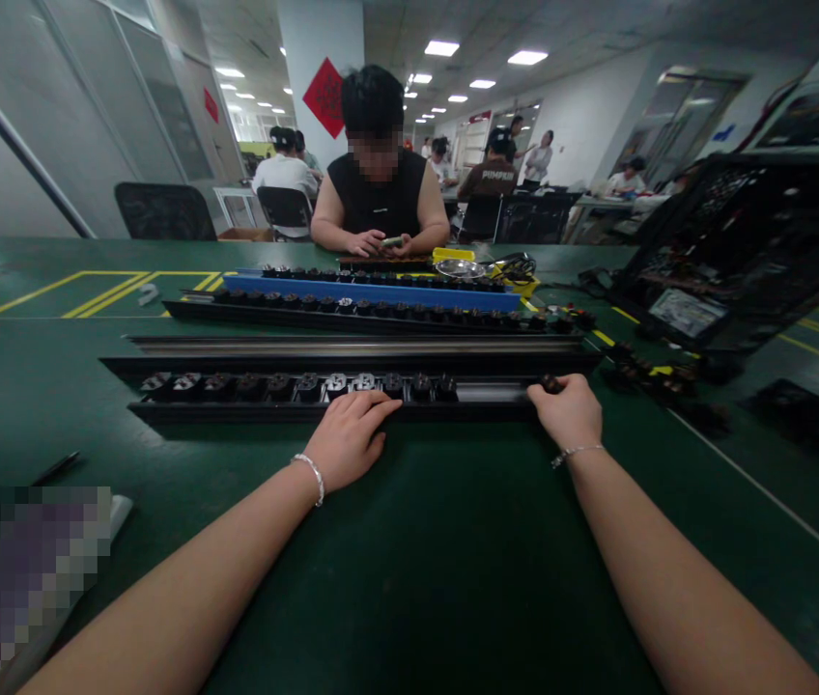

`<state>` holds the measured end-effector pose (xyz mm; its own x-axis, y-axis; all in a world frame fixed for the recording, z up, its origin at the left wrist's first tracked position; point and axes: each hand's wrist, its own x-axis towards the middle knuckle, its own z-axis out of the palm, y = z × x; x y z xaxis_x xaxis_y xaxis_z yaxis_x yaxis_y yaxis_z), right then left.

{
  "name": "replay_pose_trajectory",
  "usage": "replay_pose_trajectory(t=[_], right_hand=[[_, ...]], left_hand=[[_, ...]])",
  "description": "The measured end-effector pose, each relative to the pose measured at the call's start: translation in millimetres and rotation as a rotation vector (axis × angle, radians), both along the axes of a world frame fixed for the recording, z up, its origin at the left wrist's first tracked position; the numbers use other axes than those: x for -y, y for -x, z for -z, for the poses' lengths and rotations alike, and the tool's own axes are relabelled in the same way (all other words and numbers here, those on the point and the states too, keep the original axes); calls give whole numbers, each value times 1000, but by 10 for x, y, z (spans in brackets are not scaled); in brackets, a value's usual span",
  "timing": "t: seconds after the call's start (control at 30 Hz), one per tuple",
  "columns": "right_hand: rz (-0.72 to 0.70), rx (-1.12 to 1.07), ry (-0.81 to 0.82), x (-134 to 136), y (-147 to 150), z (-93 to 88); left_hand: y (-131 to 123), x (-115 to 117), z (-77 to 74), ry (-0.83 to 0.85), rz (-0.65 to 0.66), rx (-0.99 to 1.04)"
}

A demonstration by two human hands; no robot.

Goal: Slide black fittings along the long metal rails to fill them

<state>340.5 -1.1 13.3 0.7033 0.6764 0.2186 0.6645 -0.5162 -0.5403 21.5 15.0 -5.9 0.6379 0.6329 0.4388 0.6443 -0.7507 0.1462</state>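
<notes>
A long black metal channel (286, 413) lies across the table in front of me. A row of black, round-faced socket modules (278, 386) fills it from the left end to past the middle. My left hand (352, 434) rests on the channel's front edge, fingers stretched out over the row. At the right end, my right hand (570, 410) pinches a small dark piece (550, 384) that looks like another socket module, mostly hidden by the fingers. Between that hand and the row, a bare stretch of channel floor shows.
Behind lie another black channel (381, 311) with modules and a blue channel (381, 292). Loose modules (652, 376) are scattered at the right, near a large open black case (714, 251). A pen (56, 468) lies at left. Across the table, a person (381, 183) holds a phone.
</notes>
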Motion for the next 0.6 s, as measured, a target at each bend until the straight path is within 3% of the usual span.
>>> replay_pose_trajectory(t=[0.33,0.6], right_hand=[[40,-19,24,8,-120,-22],[146,-31,74,72,-543,-74]], left_hand=[[6,-5,6,2,-2,-10],[3,0,-6,-4,0,-11]])
